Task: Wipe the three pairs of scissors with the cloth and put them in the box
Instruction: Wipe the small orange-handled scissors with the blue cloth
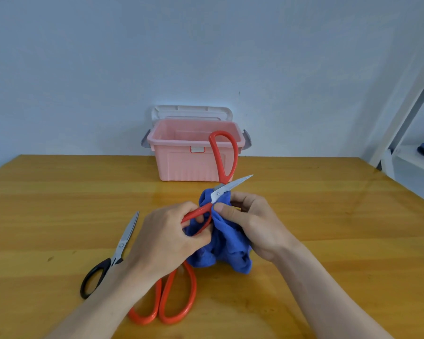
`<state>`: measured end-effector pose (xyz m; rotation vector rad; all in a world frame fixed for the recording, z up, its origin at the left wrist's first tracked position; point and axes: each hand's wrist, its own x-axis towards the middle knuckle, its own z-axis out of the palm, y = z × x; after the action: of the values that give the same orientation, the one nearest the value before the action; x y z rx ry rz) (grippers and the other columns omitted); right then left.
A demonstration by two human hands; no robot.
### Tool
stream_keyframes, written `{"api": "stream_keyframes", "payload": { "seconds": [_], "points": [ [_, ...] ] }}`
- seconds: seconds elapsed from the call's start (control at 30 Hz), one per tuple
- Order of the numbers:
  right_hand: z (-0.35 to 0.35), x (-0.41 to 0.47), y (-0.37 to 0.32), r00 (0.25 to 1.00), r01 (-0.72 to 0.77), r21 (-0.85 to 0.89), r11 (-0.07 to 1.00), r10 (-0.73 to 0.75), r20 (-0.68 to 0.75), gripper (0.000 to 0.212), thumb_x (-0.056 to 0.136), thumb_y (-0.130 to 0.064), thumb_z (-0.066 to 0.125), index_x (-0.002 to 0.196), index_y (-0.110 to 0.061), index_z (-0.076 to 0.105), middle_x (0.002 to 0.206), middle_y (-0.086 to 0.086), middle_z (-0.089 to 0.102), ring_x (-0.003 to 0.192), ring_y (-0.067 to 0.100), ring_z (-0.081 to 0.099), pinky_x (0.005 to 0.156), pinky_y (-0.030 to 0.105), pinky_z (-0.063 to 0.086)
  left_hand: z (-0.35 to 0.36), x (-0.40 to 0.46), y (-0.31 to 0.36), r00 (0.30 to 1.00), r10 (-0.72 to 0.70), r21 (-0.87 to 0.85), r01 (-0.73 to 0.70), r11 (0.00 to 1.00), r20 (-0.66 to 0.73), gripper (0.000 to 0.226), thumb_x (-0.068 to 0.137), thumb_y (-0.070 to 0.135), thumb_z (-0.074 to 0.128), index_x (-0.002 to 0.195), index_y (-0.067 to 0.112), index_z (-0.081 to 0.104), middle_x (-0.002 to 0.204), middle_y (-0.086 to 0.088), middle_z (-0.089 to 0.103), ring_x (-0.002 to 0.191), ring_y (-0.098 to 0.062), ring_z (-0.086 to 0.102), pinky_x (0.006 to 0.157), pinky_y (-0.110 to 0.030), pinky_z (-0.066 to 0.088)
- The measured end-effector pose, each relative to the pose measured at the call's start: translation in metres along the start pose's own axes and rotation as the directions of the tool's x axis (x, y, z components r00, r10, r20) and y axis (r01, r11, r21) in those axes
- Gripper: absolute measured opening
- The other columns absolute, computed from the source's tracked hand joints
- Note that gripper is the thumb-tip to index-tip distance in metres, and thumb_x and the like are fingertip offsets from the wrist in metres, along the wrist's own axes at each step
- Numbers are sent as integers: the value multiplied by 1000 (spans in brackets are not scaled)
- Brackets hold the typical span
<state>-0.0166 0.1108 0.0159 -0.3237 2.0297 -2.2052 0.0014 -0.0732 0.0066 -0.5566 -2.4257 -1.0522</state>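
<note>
My left hand [168,231] grips the open red scissors [222,189]; my right hand [250,218] pinches the cloth [224,245] on one blade, which points toward the bench's far right corner; the box [181,165] stands just behind.

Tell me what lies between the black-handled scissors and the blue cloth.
In the head view, the left hand and the orange-handled scissors on the table lie between them.

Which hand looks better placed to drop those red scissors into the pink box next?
Probably the left hand: its fingers already grip a handle of the red scissors, so it could carry them to the open pink box. The right hand holds the blue cloth.
</note>
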Motion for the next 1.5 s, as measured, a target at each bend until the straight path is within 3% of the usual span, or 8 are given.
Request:
{"api": "stream_keyframes", "payload": {
  "seconds": [0.13,0.33,0.57,0.77,0.93,1.13,1.3,1.5],
  "points": [
    [-4,3,1,999,-5,-92,996,9,43,18,98,-5,55,110,3,67,108,22,71,102,34,69,92,42,56,-2,2,-5,998,36,40,-38,998,52,21,75,36,77,69,34,57,64,14,60,60,-10,58,50,-14,38],
    [-11,2,-2,998,-53,-105,993,58,40,20,97,-6,57,104,11,64,105,28,69,92,30,69,87,41,55,-7,5,-9,995,48,27,-50,998,89,14,74,30,80,73,24,67,63,13,62,61,-2,58,54,-7,37],
    [-2,1,4,999,-9,-25,1000,8,-45,32,91,-19,69,99,12,66,101,34,67,96,45,68,85,48,56,-5,3,-12,992,67,7,-68,998,103,17,78,32,77,72,23,64,67,9,64,65,-12,62,55,-21,49],
    [-9,1,2,998,-23,25,999,22,51,28,95,-16,61,107,8,67,106,28,70,99,37,69,86,37,57,-4,3,-10,998,12,-22,-11,1000,68,18,78,27,78,69,24,62,61,12,60,58,-8,59,54,-6,40],
    [-20,1,-4,999,-16,22,1000,16,-33,19,98,-12,57,104,-1,71,93,14,74,89,23,72,74,26,56,-7,5,-13,996,-90,-16,89,996,-14,23,78,33,76,68,21,60,43,10,38,40,-10,34,42,-14,24],
    [-15,7,3,950,-90,324,942,179,-254,31,100,-23,51,89,-3,71,97,18,74,91,27,72,86,39,57,-9,12,-22,957,-252,-153,230,961,-141,18,84,36,71,73,26,61,46,10,31,45,-9,32,43,-17,27],
    [5,8,14,945,-183,695,695,320,-70,26,90,-19,45,101,-3,62,103,14,60,100,31,61,111,46,37,-3,9,-16,967,-227,-202,200,959,-119,16,85,35,69,78,25,60,50,12,41,48,-7,40,48,-14,33],
    [15,1,8,991,-116,603,790,129,21,31,92,-8,45,118,-3,63,107,20,63,97,34,63,94,49,50,9,1,-10,997,-80,-150,79,986,-2,23,85,41,70,74,27,55,56,3,41,52,-10,40,48,-19,31]
  ]
}}
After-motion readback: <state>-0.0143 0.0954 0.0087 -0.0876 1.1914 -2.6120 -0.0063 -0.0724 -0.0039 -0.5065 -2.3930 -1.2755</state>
